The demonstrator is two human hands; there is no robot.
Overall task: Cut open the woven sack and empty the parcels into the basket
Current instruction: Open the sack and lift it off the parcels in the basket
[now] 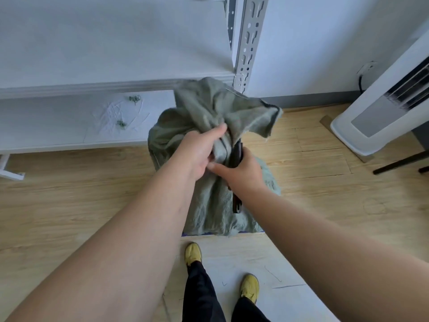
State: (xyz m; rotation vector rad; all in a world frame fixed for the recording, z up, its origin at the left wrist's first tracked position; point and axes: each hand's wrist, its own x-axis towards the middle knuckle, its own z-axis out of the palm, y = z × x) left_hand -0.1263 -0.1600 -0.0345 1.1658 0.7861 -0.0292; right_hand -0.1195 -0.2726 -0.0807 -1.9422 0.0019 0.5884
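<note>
A grey-green woven sack [209, 108] stands upright on the wooden floor in front of me, its top bunched and flopping to the right. My left hand [199, 149] grips the gathered neck of the sack. Just right of it, my right hand [243, 170] is closed around a dark cutting tool [237, 156]. The tool's upper end lies against the sack's neck and its lower end pokes out below my wrist. I cannot see any parcels or a basket.
A white metal shelf unit [92, 87] stands behind the sack, with thread scraps on its low board. A white tower appliance [380, 117] leans at the right. Dark furniture legs [399, 163] cross the floor there. My feet in yellow shoes [193, 252] stand on a pale mat.
</note>
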